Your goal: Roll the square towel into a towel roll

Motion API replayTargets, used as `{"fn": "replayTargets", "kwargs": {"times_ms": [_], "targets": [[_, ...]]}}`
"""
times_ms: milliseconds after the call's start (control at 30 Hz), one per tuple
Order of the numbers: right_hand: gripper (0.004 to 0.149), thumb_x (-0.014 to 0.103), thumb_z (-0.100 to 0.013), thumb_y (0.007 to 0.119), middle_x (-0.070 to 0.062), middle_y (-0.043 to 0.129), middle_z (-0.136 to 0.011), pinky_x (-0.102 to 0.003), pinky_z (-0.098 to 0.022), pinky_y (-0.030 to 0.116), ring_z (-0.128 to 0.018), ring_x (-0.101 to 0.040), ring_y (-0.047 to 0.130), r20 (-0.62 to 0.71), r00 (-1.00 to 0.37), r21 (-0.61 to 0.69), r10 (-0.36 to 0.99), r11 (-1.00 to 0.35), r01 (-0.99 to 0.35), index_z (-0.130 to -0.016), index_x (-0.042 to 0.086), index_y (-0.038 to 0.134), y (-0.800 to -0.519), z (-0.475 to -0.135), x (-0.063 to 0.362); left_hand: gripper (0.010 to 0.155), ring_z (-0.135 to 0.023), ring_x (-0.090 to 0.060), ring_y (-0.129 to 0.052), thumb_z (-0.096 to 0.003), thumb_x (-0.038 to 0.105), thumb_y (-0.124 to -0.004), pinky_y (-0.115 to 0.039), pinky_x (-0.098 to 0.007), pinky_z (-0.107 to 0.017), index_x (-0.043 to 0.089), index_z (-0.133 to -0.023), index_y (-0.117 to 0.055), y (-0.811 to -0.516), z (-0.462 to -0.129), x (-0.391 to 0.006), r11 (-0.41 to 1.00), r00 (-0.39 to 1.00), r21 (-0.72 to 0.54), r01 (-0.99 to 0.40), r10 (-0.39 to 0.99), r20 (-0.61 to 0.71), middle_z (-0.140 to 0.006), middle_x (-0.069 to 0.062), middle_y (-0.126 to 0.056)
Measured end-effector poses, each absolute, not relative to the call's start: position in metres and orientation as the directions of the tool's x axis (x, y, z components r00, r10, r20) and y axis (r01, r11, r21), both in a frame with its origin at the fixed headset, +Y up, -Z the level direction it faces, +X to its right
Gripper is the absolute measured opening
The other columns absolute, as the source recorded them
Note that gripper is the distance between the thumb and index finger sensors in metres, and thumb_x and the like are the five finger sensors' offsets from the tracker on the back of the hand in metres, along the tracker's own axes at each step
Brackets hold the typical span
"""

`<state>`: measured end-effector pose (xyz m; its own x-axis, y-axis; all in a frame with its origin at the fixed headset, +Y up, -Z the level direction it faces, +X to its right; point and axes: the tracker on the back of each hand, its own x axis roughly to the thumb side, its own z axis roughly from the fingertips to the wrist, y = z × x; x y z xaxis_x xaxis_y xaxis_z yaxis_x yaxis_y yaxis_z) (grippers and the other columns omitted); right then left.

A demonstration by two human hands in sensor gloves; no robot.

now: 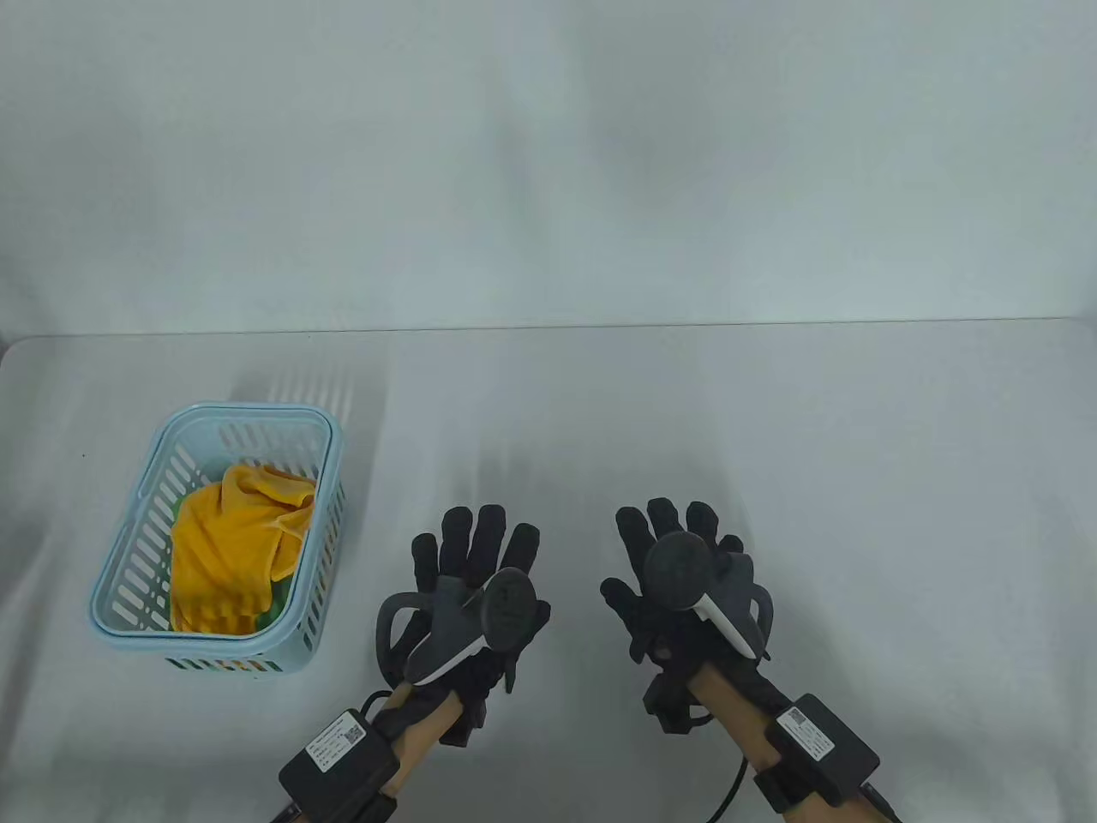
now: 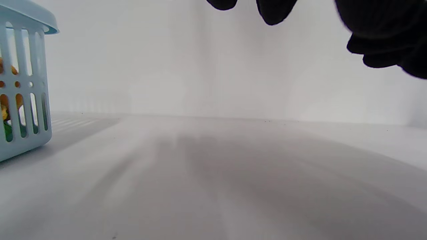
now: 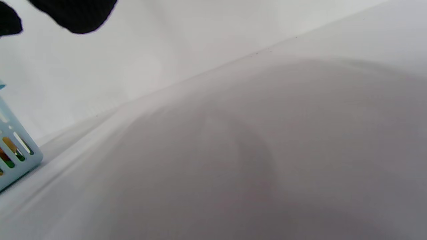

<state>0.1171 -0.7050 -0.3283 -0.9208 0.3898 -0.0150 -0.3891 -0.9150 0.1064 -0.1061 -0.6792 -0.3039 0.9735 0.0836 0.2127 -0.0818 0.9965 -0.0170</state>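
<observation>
1. The left hand hangs over the pale tabletop with its grip wide; the gloved fingers are spread and fairly straight, pointing toward the back wall; nothing lies in them; from where I stand I cannot say whether the palm touches the surface.
2. The right hand sits just beside it, a narrow strip of bare surface between the two; its grip is wide too, fingers fanned out and holding nothing; a dark tracker rides on its back, and a like one sits on the back of the left.
3. The yellow towel is not in either grip; it lies crumpled in the light-blue basket, well off to the outer side of the left hand and a little farther toward the wall than the fingertips; something green shows under the cloth at the basket's edges.
4. In the left wrist view the basket's slotted wall stands at the left edge with yellow and green showing through the slots; dark fingertips hang in from the top, clear of the surface below, which carries their soft shadow.
5. In the right wrist view, tilted, a corner of the basket shows at the lower left; one dark fingertip intrudes at the top left; the rest is bare grey surface and wall.
6. Black boxes are strapped at both wrists; a cable trails from the right one.
</observation>
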Motion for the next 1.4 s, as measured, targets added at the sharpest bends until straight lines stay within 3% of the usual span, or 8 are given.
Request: {"fn": "replayTargets", "kwargs": {"times_ms": [400, 567, 933, 1200, 1400], "targets": [[0.078, 0.062, -0.034, 0.068, 0.014, 0.016, -0.113, -0.067, -0.072, 0.012, -0.108, -0.032, 0.005, -0.042, -0.921, 0.122, 0.386, -0.913, -0.388, -0.097, 0.049, 0.024, -0.708, -0.327, 0.125, 0.083, -0.111, -0.044, -0.021, -0.0381, 0.061, -0.067, -0.025, -0.069, -0.074, 0.037, -0.11, -0.034, -0.679, -0.303, -0.106, 0.996, 0.973, -0.027, -0.089, 0.093, 0.212, -0.12, -0.003, -0.021], [0.089, 0.07, -0.028, 0.072, 0.015, 0.011, -0.113, -0.066, -0.073, 0.01, -0.107, -0.031, 0.0, -0.043, -0.947, 0.106, 0.318, -0.941, -0.32, -0.096, 0.052, 0.018, -0.707, -0.327, 0.13, 0.087, -0.114, -0.042, -0.03, -0.0336, 0.066, -0.073, -0.032, -0.071, -0.075, 0.038, -0.11, -0.041, -0.676, -0.3, -0.108, 0.992, 0.973, 0.03, -0.121, 0.113, 0.2, -0.121, 0.0, -0.031], [0.088, 0.068, -0.028, 0.072, 0.016, 0.01, -0.113, -0.066, -0.073, 0.009, -0.107, -0.03, -0.002, -0.062, -0.972, 0.041, 0.229, -0.972, -0.232, -0.096, 0.052, 0.019, -0.705, -0.328, 0.131, 0.088, -0.114, -0.044, -0.034, -0.0344, 0.067, -0.072, -0.036, -0.072, -0.075, 0.037, -0.11, -0.041, -0.638, -0.305, -0.117, 0.982, 0.984, 0.119, -0.144, 0.129, 0.123, -0.121, -0.002, -0.032], [0.087, 0.068, -0.029, 0.071, 0.015, 0.011, -0.113, -0.066, -0.073, 0.011, -0.107, -0.031, 0.0, -0.05, -0.964, 0.044, 0.262, -0.964, -0.264, -0.097, 0.051, 0.019, -0.698, -0.326, 0.134, 0.087, -0.113, -0.045, -0.037, -0.0355, 0.065, -0.072, -0.042, -0.069, -0.076, 0.035, -0.111, -0.039, -0.566, -0.338, -0.171, 0.977, 0.989, 0.162, -0.136, 0.144, -0.04, -0.121, -0.003, -0.034], [0.086, 0.067, -0.03, 0.071, 0.015, 0.011, -0.113, -0.066, -0.073, 0.011, -0.108, -0.031, 0.001, -0.051, -0.949, 0.033, 0.311, -0.949, -0.313, -0.097, 0.051, 0.02, -0.691, -0.325, 0.138, 0.088, -0.112, -0.042, -0.048, -0.0357, 0.065, -0.072, -0.05, -0.065, -0.076, 0.035, -0.111, -0.038, -0.55, -0.372, -0.237, 0.992, 0.962, 0.075, -0.101, 0.116, -0.246, -0.121, -0.003, -0.037]]}}
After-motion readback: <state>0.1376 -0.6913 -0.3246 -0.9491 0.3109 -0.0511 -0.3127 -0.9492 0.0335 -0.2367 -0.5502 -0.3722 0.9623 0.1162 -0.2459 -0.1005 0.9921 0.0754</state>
